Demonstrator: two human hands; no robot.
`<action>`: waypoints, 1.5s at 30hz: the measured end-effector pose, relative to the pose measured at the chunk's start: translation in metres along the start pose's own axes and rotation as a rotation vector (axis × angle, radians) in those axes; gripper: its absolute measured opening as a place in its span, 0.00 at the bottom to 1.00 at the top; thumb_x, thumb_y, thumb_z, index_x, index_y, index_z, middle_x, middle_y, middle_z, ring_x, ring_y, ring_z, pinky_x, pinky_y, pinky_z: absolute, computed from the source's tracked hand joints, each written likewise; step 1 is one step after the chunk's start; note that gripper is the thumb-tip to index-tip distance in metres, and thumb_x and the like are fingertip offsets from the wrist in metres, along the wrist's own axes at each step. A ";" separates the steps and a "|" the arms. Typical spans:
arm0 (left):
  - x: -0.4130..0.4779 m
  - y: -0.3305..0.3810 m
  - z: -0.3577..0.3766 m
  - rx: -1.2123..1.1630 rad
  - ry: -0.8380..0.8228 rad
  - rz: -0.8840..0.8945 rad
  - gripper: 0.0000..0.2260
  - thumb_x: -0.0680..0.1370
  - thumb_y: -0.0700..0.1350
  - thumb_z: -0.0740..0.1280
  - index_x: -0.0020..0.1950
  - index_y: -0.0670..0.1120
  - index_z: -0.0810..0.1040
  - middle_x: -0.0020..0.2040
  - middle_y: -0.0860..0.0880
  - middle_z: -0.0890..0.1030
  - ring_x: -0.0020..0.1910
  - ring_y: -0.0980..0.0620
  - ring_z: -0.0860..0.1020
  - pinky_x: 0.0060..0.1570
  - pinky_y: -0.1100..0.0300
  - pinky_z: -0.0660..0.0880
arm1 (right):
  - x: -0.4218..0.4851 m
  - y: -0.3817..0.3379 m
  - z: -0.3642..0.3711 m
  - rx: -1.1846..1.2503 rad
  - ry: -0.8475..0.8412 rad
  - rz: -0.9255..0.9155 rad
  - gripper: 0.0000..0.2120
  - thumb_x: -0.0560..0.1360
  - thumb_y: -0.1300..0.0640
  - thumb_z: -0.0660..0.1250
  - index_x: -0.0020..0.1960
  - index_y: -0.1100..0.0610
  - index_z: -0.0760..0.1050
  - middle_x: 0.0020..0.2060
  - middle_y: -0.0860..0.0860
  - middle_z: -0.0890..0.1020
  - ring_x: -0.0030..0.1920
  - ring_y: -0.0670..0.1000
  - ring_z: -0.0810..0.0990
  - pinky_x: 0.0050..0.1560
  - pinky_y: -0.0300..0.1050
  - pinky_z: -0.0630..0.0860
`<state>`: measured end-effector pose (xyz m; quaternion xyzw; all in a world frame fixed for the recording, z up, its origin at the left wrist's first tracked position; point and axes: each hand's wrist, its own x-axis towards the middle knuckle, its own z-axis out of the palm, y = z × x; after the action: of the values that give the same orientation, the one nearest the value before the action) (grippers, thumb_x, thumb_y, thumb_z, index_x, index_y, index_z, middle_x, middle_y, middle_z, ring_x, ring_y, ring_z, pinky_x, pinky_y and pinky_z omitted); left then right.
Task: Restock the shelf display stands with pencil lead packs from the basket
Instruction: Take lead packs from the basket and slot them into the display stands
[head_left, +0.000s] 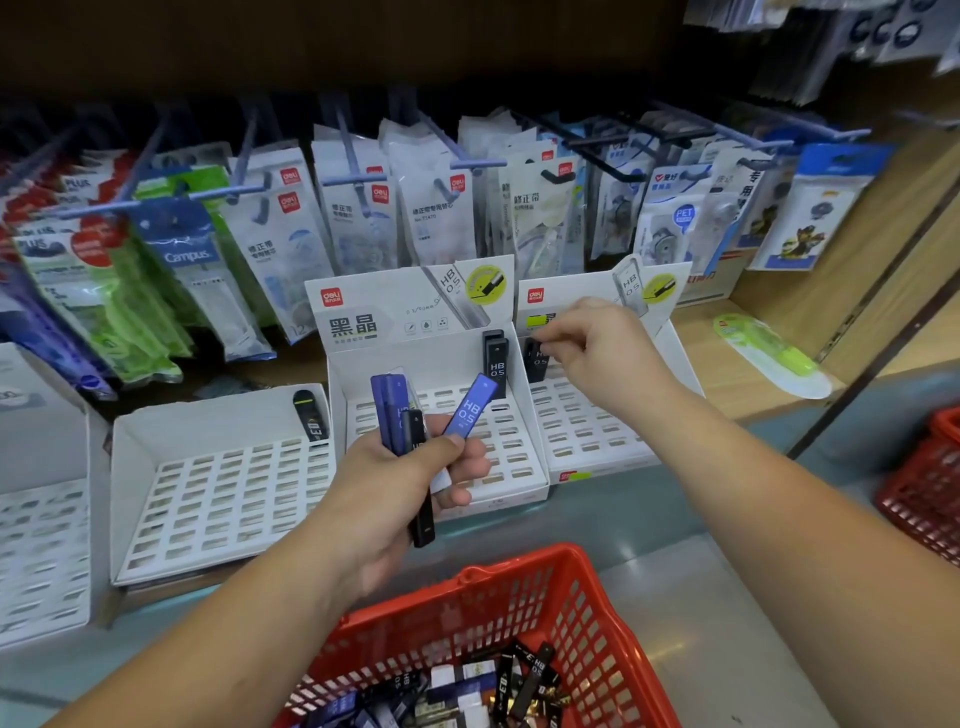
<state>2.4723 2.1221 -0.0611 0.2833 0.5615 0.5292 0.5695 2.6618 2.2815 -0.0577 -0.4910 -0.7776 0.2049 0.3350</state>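
Red mesh basket (519, 597), foreground, holding a loose heap of lead packs (467, 691), black and blue. White slotted display stands on the shelf: left stand (223, 493), one tilted black pack (311, 415) at its back right corner; middle stand (441, 364), two upright HB 0.5 packs (496, 364); right stand (670, 353), one upright pack (535, 358) pinched by the right hand (587, 348). The left hand (400, 493) grips fanned blue packs (470, 405) and a black case (421, 493).

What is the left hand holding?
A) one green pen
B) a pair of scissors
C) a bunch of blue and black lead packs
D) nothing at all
C: the left hand grips several blue and black lead packs spread like a fan, while the right hand pinches one black pack at the back of a white stand.
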 end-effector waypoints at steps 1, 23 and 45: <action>-0.002 0.001 -0.001 0.007 0.001 -0.003 0.07 0.82 0.38 0.68 0.60 0.42 0.80 0.48 0.43 0.88 0.46 0.48 0.88 0.29 0.62 0.78 | 0.001 0.000 0.003 -0.052 0.001 -0.026 0.09 0.77 0.67 0.72 0.54 0.58 0.86 0.47 0.51 0.79 0.50 0.53 0.80 0.58 0.40 0.76; -0.002 0.010 -0.018 0.134 0.061 -0.060 0.09 0.83 0.46 0.69 0.59 0.43 0.76 0.41 0.43 0.86 0.29 0.49 0.78 0.22 0.63 0.63 | 0.008 -0.074 -0.009 0.113 -0.036 -0.086 0.06 0.78 0.61 0.72 0.44 0.51 0.82 0.30 0.37 0.80 0.29 0.43 0.76 0.37 0.36 0.74; -0.004 0.012 -0.032 -0.047 -0.033 -0.110 0.10 0.82 0.36 0.68 0.62 0.37 0.78 0.48 0.38 0.87 0.48 0.44 0.88 0.44 0.58 0.85 | 0.018 -0.068 0.012 0.009 -0.208 -0.135 0.05 0.76 0.60 0.75 0.47 0.50 0.86 0.45 0.44 0.86 0.44 0.39 0.81 0.47 0.27 0.74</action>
<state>2.4397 2.1135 -0.0554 0.2470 0.5542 0.5055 0.6134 2.6050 2.2686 -0.0164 -0.4120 -0.8387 0.2349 0.2676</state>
